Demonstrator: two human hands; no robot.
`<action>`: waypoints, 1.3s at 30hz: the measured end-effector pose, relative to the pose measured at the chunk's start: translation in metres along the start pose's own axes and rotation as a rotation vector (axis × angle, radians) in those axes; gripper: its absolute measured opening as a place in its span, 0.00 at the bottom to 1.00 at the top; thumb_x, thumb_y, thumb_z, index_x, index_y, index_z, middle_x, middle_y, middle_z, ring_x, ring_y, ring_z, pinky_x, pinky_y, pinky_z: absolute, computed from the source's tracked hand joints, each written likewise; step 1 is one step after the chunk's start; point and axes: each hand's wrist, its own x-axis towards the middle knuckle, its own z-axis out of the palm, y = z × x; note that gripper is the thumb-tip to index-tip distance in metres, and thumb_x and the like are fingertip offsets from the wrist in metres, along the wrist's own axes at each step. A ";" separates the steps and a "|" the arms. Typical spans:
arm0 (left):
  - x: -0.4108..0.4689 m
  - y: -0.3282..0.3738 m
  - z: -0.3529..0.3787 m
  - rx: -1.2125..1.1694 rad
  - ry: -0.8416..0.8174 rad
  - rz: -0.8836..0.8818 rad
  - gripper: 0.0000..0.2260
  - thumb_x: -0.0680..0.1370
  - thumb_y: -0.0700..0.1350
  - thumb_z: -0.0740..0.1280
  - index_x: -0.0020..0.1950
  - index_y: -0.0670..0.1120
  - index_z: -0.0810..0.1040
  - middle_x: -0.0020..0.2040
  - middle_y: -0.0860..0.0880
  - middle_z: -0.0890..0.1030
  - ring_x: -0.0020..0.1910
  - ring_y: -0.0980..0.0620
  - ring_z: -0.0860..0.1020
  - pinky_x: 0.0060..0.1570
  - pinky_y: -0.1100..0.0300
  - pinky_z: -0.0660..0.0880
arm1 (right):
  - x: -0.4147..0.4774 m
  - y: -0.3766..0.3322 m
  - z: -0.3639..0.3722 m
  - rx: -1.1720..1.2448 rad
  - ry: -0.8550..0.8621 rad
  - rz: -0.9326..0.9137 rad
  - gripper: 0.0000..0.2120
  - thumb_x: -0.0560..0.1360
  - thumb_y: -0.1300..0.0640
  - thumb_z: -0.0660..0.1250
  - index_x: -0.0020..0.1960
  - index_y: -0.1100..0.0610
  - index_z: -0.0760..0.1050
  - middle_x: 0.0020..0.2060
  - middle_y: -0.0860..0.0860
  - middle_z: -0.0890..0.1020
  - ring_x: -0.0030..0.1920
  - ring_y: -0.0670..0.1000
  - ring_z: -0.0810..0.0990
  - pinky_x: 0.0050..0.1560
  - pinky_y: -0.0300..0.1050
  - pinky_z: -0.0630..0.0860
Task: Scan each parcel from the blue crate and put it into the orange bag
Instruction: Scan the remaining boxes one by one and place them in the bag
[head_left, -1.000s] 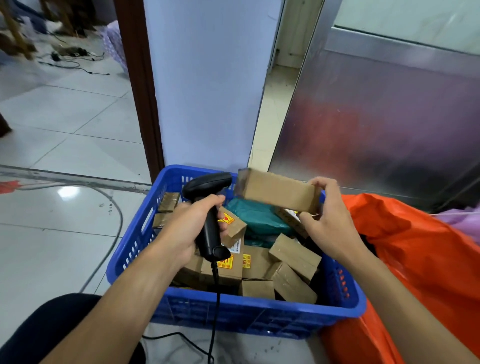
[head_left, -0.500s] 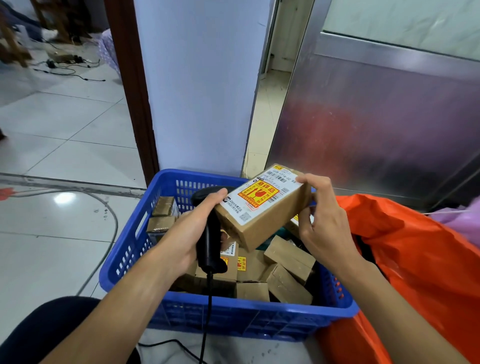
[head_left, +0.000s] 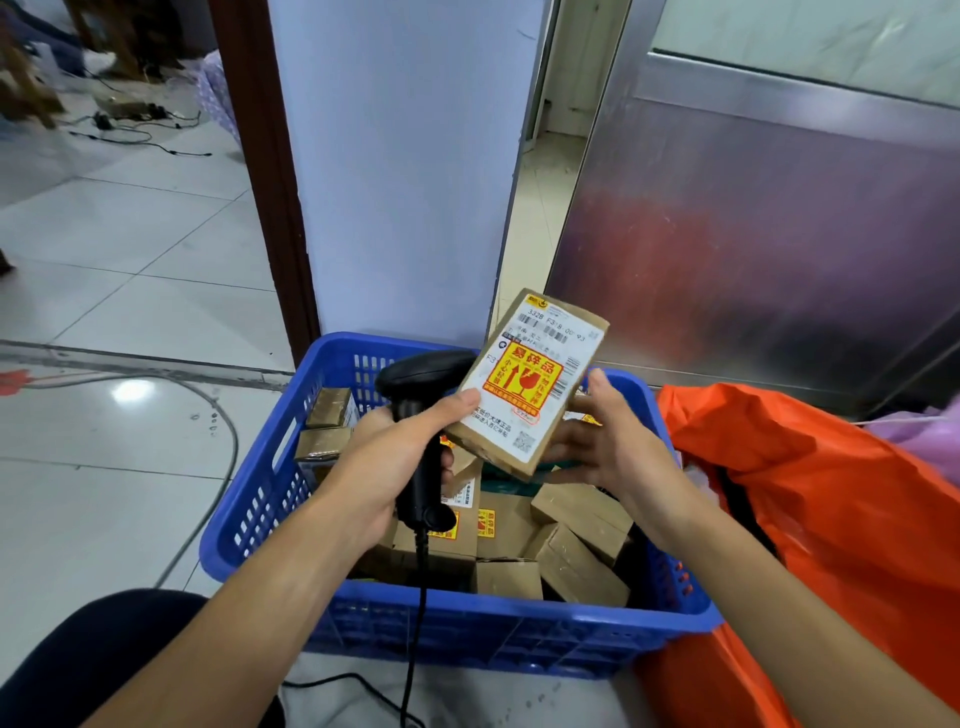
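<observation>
At far left, on the white tiled floor (head_left: 104, 322), a grey cable (head_left: 223, 431) curves toward a blue plastic slatted crate (head_left: 249, 499). Brown cardboard parcels (head_left: 576, 519) lie piled at angles inside the crate, some with yellow stickers. Over its left half the left hand (head_left: 384, 467) is wrapped tightly round the handle of a black handheld barcode scanner (head_left: 421, 374). The scanner's black cord (head_left: 415, 623) hangs down over the near wall. The thumb tip touches the lower left edge of a flat brown cardboard parcel with a white label and red-and-yellow sticker (head_left: 524, 384). It is tilted above the crate, label toward the camera, just right of the scanner head. The right hand (head_left: 613, 452) holds it, fingers beneath and thumb raised at its right edge. An orange plastic bag (head_left: 831, 493) lies just beside the crate's right wall.
</observation>
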 end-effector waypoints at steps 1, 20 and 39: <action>0.000 -0.002 0.001 0.015 -0.007 0.005 0.17 0.74 0.51 0.78 0.57 0.43 0.84 0.49 0.42 0.88 0.34 0.53 0.78 0.36 0.60 0.80 | 0.000 0.003 0.003 0.007 -0.016 -0.009 0.34 0.70 0.28 0.62 0.64 0.52 0.78 0.50 0.53 0.88 0.52 0.54 0.87 0.59 0.57 0.81; 0.003 -0.008 0.002 -0.011 0.039 0.053 0.10 0.79 0.44 0.74 0.55 0.39 0.82 0.41 0.46 0.83 0.30 0.52 0.77 0.32 0.59 0.79 | 0.001 0.010 -0.012 -0.305 0.304 -0.235 0.25 0.72 0.52 0.79 0.61 0.50 0.67 0.50 0.40 0.83 0.45 0.34 0.84 0.40 0.32 0.81; 0.002 -0.012 0.002 0.046 -0.019 0.108 0.09 0.77 0.42 0.76 0.54 0.38 0.83 0.36 0.48 0.80 0.30 0.51 0.76 0.33 0.57 0.78 | 0.014 0.014 -0.040 -0.559 0.340 -0.164 0.24 0.74 0.48 0.77 0.61 0.51 0.67 0.47 0.38 0.81 0.39 0.34 0.81 0.31 0.30 0.76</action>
